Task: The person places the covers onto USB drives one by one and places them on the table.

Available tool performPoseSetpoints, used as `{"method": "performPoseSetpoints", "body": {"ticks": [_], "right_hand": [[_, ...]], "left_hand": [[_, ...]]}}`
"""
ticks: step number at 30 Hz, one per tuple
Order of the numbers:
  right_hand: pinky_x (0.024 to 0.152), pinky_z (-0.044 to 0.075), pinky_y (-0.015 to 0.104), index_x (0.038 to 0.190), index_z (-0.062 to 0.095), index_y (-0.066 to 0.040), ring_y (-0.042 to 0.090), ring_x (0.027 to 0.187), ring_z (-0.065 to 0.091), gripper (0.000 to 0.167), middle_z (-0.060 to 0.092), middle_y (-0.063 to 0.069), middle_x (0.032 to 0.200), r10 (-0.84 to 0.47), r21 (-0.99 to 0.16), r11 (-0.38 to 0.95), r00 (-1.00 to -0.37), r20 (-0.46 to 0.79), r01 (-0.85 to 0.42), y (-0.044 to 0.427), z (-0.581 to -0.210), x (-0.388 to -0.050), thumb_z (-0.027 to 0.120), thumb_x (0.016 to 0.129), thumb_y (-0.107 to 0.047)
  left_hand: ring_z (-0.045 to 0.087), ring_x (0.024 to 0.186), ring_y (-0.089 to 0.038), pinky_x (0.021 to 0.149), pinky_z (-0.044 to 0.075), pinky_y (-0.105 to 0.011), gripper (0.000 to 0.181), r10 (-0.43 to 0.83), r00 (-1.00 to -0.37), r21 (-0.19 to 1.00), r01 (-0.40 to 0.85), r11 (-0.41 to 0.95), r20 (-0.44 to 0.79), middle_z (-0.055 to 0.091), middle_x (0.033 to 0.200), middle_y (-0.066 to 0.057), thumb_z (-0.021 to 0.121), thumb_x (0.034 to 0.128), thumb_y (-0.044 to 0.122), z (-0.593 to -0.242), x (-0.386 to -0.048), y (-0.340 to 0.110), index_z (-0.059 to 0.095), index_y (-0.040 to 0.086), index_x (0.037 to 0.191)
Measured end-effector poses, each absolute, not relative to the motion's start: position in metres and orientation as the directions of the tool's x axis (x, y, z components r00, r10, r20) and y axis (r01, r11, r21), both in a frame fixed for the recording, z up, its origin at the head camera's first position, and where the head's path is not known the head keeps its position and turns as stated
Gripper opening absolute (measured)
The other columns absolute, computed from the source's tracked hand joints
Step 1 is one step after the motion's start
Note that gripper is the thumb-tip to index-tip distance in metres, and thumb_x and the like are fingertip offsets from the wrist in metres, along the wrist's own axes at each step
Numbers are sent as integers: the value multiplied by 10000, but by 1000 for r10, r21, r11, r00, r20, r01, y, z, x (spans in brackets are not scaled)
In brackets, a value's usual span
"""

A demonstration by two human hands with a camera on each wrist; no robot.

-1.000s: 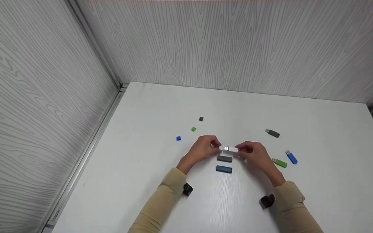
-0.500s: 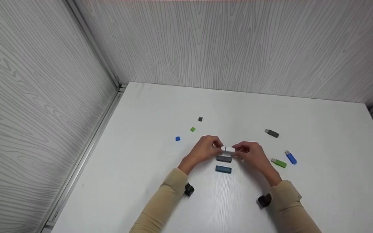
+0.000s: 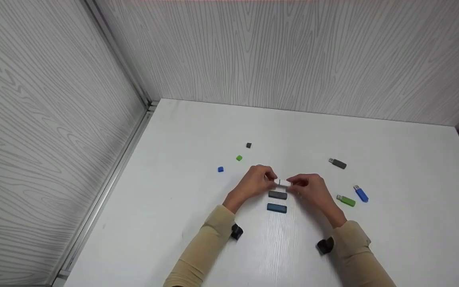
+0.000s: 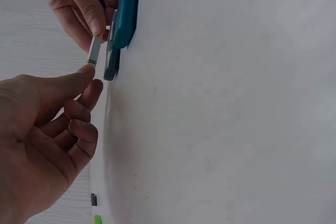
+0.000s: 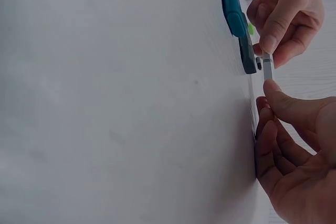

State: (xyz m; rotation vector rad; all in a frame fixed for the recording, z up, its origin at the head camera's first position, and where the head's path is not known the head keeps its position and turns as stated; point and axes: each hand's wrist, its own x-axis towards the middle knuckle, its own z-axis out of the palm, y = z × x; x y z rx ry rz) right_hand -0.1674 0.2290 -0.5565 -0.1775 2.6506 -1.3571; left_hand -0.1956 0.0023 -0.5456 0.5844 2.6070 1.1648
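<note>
A small white USB stick (image 3: 284, 183) is held level between both hands, a thin seam showing between its cap and body. My left hand (image 3: 255, 182) pinches the cap end between thumb and finger. At the other end, my right hand (image 3: 311, 191) pinches the body. Both wrist views show the white stick (image 4: 94, 51) spanning the two thumbs. Just nearer than the hands lie a dark grey stick (image 3: 277, 195) and a teal-blue stick (image 3: 277, 208), side by side on the table.
Left of the hands lie small blue (image 3: 220, 169), green (image 3: 239, 158) and dark (image 3: 248, 145) caps. To the right are uncapped grey (image 3: 338, 163), green (image 3: 347, 200) and blue (image 3: 361, 194) sticks. Grey panels stand behind and at the left of the white table (image 3: 197, 131).
The two hands have come closer together. The metal plug, visible between cap and body a second ago, is now covered by the cap.
</note>
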Motion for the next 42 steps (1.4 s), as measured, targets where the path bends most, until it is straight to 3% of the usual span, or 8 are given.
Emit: {"method": "performPoseSetpoints", "body": {"ticks": [10, 24, 33, 42], "right_hand": [[645, 480, 217, 1128, 819, -84, 184, 797, 589, 215, 800, 130, 1078, -167, -803, 595, -982, -89, -28, 229, -554, -167, 814, 913, -92], [795, 494, 196, 1112, 827, -87, 187, 945, 662, 200, 813, 112, 1102, -162, -790, 610, -985, -55, -56, 232, -553, -168, 816, 913, -100], [756, 490, 169, 1111, 827, -78, 147, 891, 649, 206, 812, 124, 1089, -181, -799, 598, -982, -53, -67, 229, -553, -169, 822, 905, -83], [737, 497, 207, 1178, 805, -104, 194, 884, 609, 237, 793, 116, 1135, -203, -810, 586, -972, -119, -24, 228, -554, -167, 792, 942, -127]], "left_hand": [[650, 959, -112, 896, 535, -258, 157, 453, -890, 778, 255, 575, -43, 769, 1102, -62, 765, 947, 95, -546, -198, 5, 789, 74, 1100], [617, 949, -102, 879, 514, -238, 163, 456, -889, 783, 254, 568, -42, 762, 1079, -71, 776, 930, 85, -547, -202, 8, 794, 50, 1089], [598, 941, -102, 874, 513, -243, 162, 463, -884, 787, 241, 568, -64, 747, 1085, -71, 774, 944, 91, -546, -201, 4, 789, 62, 1102], [621, 908, -87, 853, 528, -235, 180, 461, -883, 776, 230, 587, -87, 764, 1068, -51, 760, 964, 121, -551, -199, -1, 774, 84, 1140]]}}
